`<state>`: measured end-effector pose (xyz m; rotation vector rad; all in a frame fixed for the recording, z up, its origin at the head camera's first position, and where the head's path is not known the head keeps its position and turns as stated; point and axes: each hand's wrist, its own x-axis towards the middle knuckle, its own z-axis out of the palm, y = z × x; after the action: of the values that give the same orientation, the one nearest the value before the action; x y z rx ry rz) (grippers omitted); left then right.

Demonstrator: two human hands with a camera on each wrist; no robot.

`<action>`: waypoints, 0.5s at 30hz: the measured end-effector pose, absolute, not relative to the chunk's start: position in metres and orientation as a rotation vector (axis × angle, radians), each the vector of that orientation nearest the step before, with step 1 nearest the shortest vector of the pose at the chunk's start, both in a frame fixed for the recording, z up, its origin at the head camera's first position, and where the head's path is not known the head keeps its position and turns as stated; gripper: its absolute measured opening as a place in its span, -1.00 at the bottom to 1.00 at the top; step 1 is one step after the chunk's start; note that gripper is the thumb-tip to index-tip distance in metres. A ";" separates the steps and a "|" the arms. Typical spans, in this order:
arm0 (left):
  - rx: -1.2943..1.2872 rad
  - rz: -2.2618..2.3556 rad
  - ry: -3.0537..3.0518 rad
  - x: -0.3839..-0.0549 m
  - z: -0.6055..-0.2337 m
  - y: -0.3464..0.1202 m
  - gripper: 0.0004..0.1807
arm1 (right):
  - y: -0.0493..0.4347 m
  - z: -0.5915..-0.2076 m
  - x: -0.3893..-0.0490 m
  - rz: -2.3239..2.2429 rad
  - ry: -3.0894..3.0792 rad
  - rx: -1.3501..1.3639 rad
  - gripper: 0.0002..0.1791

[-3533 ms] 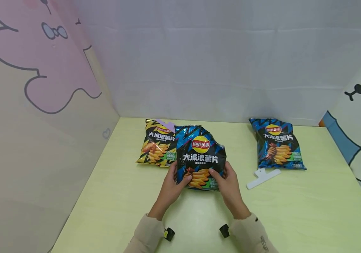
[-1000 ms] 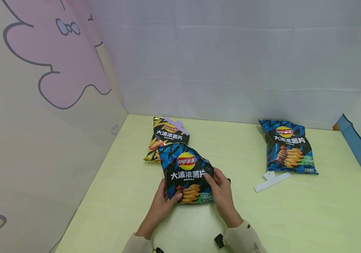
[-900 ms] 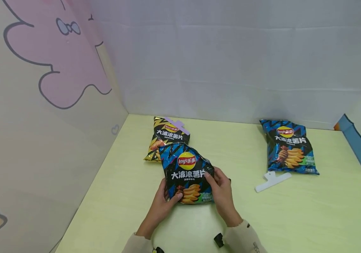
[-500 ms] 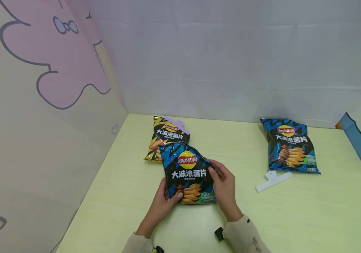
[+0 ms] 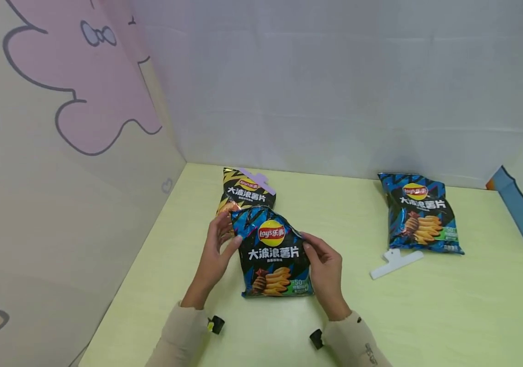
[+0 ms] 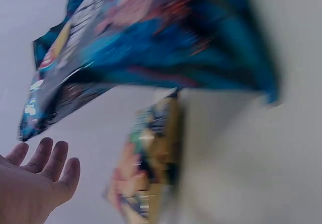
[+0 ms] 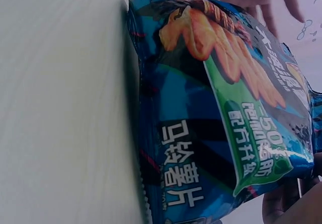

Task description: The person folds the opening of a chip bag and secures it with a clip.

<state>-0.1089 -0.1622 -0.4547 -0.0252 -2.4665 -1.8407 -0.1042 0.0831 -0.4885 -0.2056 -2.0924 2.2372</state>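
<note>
A blue-and-black bag of chips point(image 5: 272, 255) stands tilted near the middle of the table, its printed front toward me. My right hand point(image 5: 325, 272) grips its upper right edge, thumb in front and fingers behind; in the right wrist view those fingers point(image 7: 292, 204) show at the lower right. Beside the upper left edge is my left hand point(image 5: 215, 250), fingers loosely bent. The left wrist view shows that hand point(image 6: 35, 183) below a corner of the bag point(image 6: 151, 43), with a small gap. Behind stands a yellow bag of chips point(image 5: 244, 192), partly hidden, with a purple clip point(image 5: 259, 180) across its top.
Another blue bag of chips point(image 5: 419, 214) lies at the back right of the pale green table point(image 5: 426, 316). A white clip point(image 5: 395, 262) lies just in front of it. A white cloth wall point(image 5: 312, 102) closes off the back.
My left hand has let go of the bag's lower left edge and moved up to its upper left. My right hand has shifted slightly higher on its edge. Earlier, both hands brought the bag lower and leftward.
</note>
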 end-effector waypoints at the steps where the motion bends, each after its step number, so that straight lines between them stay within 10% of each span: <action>1: -0.073 -1.802 -2.457 -0.114 -0.448 -0.164 -0.26 | 0.083 -0.489 -0.104 2.239 -2.092 -0.207 -0.72; 15: -0.521 -1.463 -2.537 -0.150 -0.399 -0.142 -0.30 | 0.083 -0.486 -0.104 2.251 -2.073 -0.155 -0.72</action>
<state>-0.1500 -0.1418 -0.3990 -0.5214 -2.5370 -1.4634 -0.1035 0.0829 -0.4860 -0.1553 -2.0734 2.2509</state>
